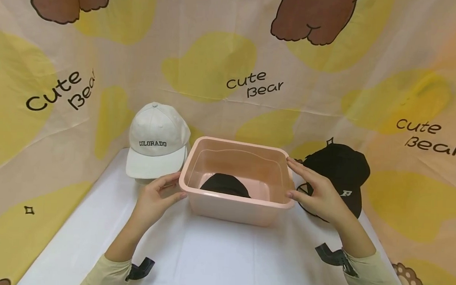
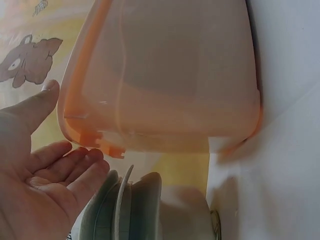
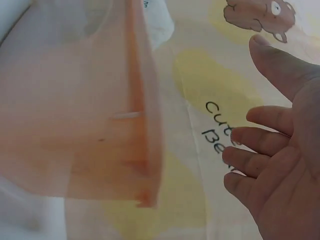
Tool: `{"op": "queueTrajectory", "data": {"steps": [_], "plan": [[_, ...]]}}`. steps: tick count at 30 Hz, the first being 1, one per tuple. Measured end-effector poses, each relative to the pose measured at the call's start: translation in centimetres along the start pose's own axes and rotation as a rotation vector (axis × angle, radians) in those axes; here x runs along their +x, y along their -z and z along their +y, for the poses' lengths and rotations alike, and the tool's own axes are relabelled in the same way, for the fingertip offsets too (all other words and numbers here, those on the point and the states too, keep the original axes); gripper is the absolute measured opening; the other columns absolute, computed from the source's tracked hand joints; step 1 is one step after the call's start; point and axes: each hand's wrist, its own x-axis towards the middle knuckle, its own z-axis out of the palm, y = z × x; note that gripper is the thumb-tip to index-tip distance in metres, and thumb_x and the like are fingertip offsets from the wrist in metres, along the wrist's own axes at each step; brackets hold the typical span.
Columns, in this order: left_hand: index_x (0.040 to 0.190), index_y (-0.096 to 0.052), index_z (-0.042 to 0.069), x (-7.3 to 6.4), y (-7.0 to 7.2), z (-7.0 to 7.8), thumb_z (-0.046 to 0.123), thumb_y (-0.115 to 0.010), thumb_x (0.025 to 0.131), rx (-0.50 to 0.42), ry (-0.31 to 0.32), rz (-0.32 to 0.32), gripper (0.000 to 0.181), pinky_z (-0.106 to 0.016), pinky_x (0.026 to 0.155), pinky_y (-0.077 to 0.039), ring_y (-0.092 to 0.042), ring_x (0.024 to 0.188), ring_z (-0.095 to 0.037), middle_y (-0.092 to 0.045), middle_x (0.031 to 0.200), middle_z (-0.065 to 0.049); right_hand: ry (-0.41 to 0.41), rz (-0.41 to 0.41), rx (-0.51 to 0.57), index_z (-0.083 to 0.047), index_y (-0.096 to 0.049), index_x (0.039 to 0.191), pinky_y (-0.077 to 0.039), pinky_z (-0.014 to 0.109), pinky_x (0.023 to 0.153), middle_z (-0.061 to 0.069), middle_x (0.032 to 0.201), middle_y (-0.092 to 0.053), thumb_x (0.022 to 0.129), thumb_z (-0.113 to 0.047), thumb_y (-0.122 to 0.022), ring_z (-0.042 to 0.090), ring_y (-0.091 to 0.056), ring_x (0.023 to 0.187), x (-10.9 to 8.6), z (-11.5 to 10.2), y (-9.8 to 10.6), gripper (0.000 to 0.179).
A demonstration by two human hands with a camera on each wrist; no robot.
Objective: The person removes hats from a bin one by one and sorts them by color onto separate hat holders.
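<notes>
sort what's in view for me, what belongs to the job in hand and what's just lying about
In the job, it seems:
- pink bin, between the hands
- black item inside it, probably a cap
- left hand and right hand, at its ends

Lying about, apparently:
- white COLORADO cap
- black cap on the right
- patterned backdrop

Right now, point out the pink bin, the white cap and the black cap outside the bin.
Pink bin (image 1: 231, 209): head view, front outer wall.
White cap (image 1: 157, 133): head view, front of crown.
Black cap (image 1: 338, 166): head view, crown.
</notes>
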Motion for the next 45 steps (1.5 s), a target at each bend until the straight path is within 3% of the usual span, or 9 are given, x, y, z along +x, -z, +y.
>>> {"op": "queueTrajectory", "data": {"steps": [4,8,12,18,23,28,33,41,45], "plan": [[0.138,-0.063,0.005,-0.2,-0.2,-0.2,0.016,-0.089,0.080,-0.001,0.034,0.001,0.064,-0.016,0.095,-0.056,-0.066,0.122,-0.029,-0.068,0.132,-0.013,0.023,-0.095,-0.019,-0.019,-0.045,0.156,-0.040,0.031,0.120,0.006,0.161,-0.043,0.086,-0.022,-0.085,0.030,-0.046,0.144,2.3,-1.0,1.1,0.081],[0.139,-0.063,0.006,-0.4,-0.5,-0.1,0.019,-0.090,0.080,-0.013,0.042,0.000,0.066,-0.028,0.098,-0.058,-0.066,0.122,-0.026,-0.068,0.133,-0.011,0.016,-0.217,-0.007,-0.019,-0.044,0.157,-0.046,0.057,0.113,0.005,0.161,-0.044,0.089,-0.030,-0.082,0.033,-0.048,0.143,4.7,-1.5,2.0,0.078],[0.137,-0.063,0.004,-0.3,-0.7,-0.1,0.018,-0.089,0.080,-0.013,0.016,0.013,0.064,-0.038,0.100,-0.057,-0.066,0.121,-0.025,-0.068,0.132,-0.012,0.023,-0.320,0.021,-0.018,-0.047,0.155,-0.051,0.055,0.106,0.003,0.157,-0.048,0.089,-0.036,-0.081,0.030,-0.055,0.134,7.0,-1.7,2.2,0.077],[0.137,-0.062,0.001,-0.2,-0.7,-0.6,0.018,-0.087,0.083,-0.084,0.048,0.010,0.062,-0.029,0.094,-0.060,-0.067,0.121,-0.029,-0.068,0.131,-0.017,0.021,-0.469,0.082,-0.024,-0.052,0.152,-0.042,0.050,0.119,-0.007,0.154,-0.052,0.088,-0.038,-0.082,0.021,-0.048,0.143,9.9,-1.6,0.8,0.072],[0.138,-0.060,-0.001,-0.2,-0.7,-0.7,0.016,-0.086,0.084,-0.156,0.094,-0.005,0.062,-0.023,0.091,-0.060,-0.066,0.122,-0.032,-0.066,0.132,-0.020,0.033,-0.586,0.110,-0.030,-0.054,0.150,-0.043,0.049,0.119,-0.008,0.150,-0.055,0.087,-0.041,-0.082,0.019,-0.049,0.142,11.8,-1.7,-0.5,0.069],[0.139,-0.059,-0.003,0.0,-0.8,-0.5,0.008,-0.085,0.084,-0.185,0.072,-0.002,0.062,-0.023,0.092,-0.059,-0.064,0.123,-0.037,-0.064,0.134,-0.024,0.056,-0.688,0.062,-0.028,-0.053,0.151,-0.039,0.047,0.121,-0.006,0.152,-0.054,0.088,-0.038,-0.082,0.020,-0.045,0.145,13.5,-2.0,-1.7,0.070],[0.139,-0.058,-0.006,0.2,-0.8,-0.2,0.004,-0.084,0.084,-0.220,0.051,0.012,0.061,-0.023,0.092,-0.059,-0.062,0.123,-0.041,-0.063,0.134,-0.028,0.084,-0.757,0.080,-0.020,-0.052,0.152,-0.038,0.044,0.122,-0.005,0.155,-0.051,0.088,-0.032,-0.082,0.020,-0.043,0.146,15.1,-2.5,-3.1,0.072],[0.136,-0.061,-0.005,0.0,-0.8,-0.3,0.006,-0.085,0.083,-0.219,0.065,0.031,0.059,-0.023,0.092,-0.059,-0.064,0.122,-0.038,-0.065,0.133,-0.025,0.087,-0.857,0.195,-0.022,-0.059,0.145,-0.042,0.039,0.120,-0.006,0.150,-0.056,0.084,-0.034,-0.085,0.016,-0.048,0.143,16.0,-2.7,-5.5,0.067],[0.137,-0.062,-0.003,-0.1,-0.8,-0.4,0.008,-0.086,0.082,-0.233,0.066,0.025,0.061,-0.026,0.092,-0.060,-0.065,0.122,-0.035,-0.065,0.134,-0.023,0.096,-0.899,0.260,-0.014,-0.060,0.145,-0.043,0.039,0.119,-0.001,0.149,-0.057,0.085,-0.030,-0.085,0.016,-0.049,0.141,15.8,-2.5,-6.4,0.066]]}}
